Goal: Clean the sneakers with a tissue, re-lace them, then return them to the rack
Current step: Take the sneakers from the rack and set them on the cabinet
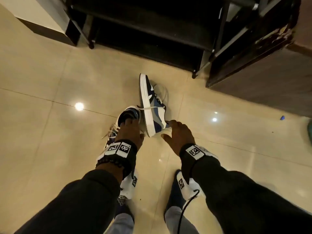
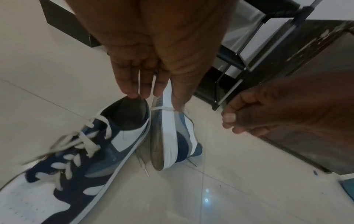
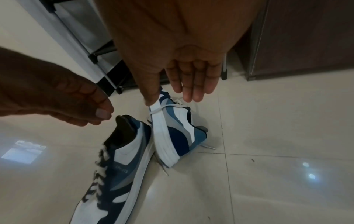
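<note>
Reaching down over the tiled floor point(image 1: 50, 81), the left hand point(image 1: 130, 130) dips straight fingers into one sneaker's point(image 2: 80, 153) collar while the right hand point(image 1: 179, 130), fingers straight and spread, touches the other sneaker point(image 1: 152, 105) lying on its side.

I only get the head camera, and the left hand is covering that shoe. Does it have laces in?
Observer: Yes. The left wrist view shows white laces criss-crossed up the laced sneaker, loose near the top.
Child: Is the hand grabbing it?
Observer: Not plainly. The left hand has its fingertips right at the heel opening, with the fingers fairly straight.
Child: Anything hiding by the tipped shoe?
Observer: The right wrist view shows a lace end lying on the floor beside the tipped sneaker.
</note>
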Demonstrator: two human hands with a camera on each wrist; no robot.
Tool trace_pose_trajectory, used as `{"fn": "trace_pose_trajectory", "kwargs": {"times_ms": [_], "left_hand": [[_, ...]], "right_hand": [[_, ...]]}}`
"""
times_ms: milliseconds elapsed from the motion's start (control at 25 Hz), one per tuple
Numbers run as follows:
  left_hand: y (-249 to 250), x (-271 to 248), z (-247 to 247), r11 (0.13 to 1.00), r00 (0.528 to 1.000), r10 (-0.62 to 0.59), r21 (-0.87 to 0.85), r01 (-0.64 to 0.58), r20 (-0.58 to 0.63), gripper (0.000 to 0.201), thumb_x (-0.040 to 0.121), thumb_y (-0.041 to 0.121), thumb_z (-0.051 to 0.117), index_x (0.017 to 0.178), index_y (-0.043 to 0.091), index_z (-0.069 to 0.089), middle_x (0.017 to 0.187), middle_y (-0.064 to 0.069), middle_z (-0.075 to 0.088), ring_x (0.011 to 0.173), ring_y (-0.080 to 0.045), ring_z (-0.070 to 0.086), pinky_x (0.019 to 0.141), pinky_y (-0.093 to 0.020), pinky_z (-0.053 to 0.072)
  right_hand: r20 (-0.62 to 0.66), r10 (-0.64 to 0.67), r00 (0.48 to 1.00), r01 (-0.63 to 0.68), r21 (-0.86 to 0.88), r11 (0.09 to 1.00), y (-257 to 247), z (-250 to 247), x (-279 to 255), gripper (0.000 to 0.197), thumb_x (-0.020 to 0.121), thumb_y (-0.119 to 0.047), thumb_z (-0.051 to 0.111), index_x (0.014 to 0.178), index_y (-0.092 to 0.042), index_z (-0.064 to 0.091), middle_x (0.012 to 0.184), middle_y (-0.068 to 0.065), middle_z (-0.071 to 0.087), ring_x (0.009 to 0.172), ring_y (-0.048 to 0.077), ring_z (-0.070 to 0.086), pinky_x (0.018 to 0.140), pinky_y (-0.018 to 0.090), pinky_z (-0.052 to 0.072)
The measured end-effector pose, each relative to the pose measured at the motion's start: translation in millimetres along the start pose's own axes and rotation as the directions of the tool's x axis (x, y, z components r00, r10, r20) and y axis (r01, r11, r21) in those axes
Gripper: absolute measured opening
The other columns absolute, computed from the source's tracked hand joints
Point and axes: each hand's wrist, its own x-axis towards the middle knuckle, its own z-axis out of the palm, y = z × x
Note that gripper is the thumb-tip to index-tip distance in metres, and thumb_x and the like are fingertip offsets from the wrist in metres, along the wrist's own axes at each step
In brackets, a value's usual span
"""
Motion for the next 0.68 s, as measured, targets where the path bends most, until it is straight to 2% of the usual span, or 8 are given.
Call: {"fn": "trace_pose_trajectory", "kwargs": {"times_ms": [120,200,280,360,480,560,600,680], "left_hand": [[-2,32,30,0.997,0.997,-0.079,-0.004,0.079,-0.027,0.080,0.082,0.030,0.071,0.142,0.003,0.025,0.141,-0.020,0.038,0.129,-0.035,0.040,0.106,-0.042,0.037],[-4,49,45,0.986,0.987,-0.160,-0.058,0.158,-0.018,0.090,0.080,0.029,0.074,0.144,0.002,0.017,0.139,-0.022,0.042,0.128,-0.037,0.043,0.104,-0.045,0.039],[-7,61,56,0.971,0.975,-0.217,-0.116,0.210,-0.053,0.089,0.081,0.024,0.074,0.144,0.002,0.014,0.133,-0.023,0.050,0.122,-0.038,0.050,0.099,-0.046,0.042],[-10,69,61,0.970,0.965,-0.229,-0.113,0.216,-0.125,0.084,0.084,0.022,0.071,0.143,0.003,0.015,0.127,-0.022,0.056,0.116,-0.038,0.056,0.095,-0.045,0.045],[-18,75,64,0.976,0.962,-0.204,-0.110,0.186,-0.182,0.070,0.089,0.018,0.063,0.142,0.005,0.019,0.122,-0.023,0.060,0.111,-0.040,0.059,0.095,-0.046,0.046],[-23,74,62,0.987,0.972,-0.156,-0.074,0.145,-0.178,0.061,0.091,0.014,0.056,0.141,0.008,0.022,0.117,-0.024,0.061,0.106,-0.041,0.060,0.092,-0.047,0.048],[-26,72,61,0.991,0.977,-0.132,-0.037,0.127,-0.170,0.059,0.091,0.011,0.054,0.140,0.010,0.023,0.114,-0.023,0.061,0.103,-0.042,0.060,0.088,-0.047,0.049],[-30,63,61,0.996,0.987,-0.037,0.073,0.049,-0.157,0.058,0.088,0.006,0.052,0.139,0.013,0.027,0.110,-0.020,0.062,0.101,-0.041,0.061,0.084,-0.046,0.050]], "right_hand": [[-0.015,0.079,0.997,-0.076,0.122,0.990,14,21,47,0.069,0.085,-0.045,0.061,0.138,-0.010,0.035,0.135,0.011,0.048,0.122,0.030,0.044,0.101,0.038,0.037],[0.056,0.137,0.989,-0.145,0.181,0.973,21,37,76,0.077,0.084,-0.052,0.060,0.141,-0.010,0.030,0.140,0.010,0.045,0.127,0.030,0.042,0.105,0.039,0.034],[0.109,0.153,0.982,-0.173,0.204,0.964,25,56,94,0.076,0.083,-0.054,0.059,0.139,-0.014,0.030,0.139,0.007,0.047,0.126,0.029,0.045,0.105,0.041,0.031],[0.065,0.146,0.987,-0.155,0.176,0.972,30,69,105,0.066,0.081,-0.053,0.062,0.131,-0.017,0.039,0.129,0.004,0.055,0.118,0.028,0.050,0.100,0.040,0.031],[0.042,0.086,0.995,-0.091,0.147,0.985,30,71,108,0.049,0.079,-0.047,0.065,0.116,-0.019,0.048,0.115,0.000,0.062,0.109,0.025,0.053,0.092,0.036,0.029],[-0.061,-0.003,0.998,0.013,0.171,0.985,25,67,102,0.038,0.078,-0.037,0.067,0.110,-0.021,0.053,0.106,-0.001,0.063,0.104,0.023,0.053,0.089,0.035,0.027],[-0.190,-0.069,0.979,0.090,0.106,0.990,22,64,96,0.033,0.076,-0.029,0.067,0.106,-0.021,0.056,0.100,-0.001,0.063,0.101,0.024,0.053,0.089,0.035,0.025],[-0.431,-0.221,0.875,0.160,-0.173,0.972,19,62,85,0.033,0.064,-0.009,0.066,0.096,-0.018,0.062,0.088,0.001,0.064,0.093,0.027,0.055,0.088,0.037,0.023]]}}
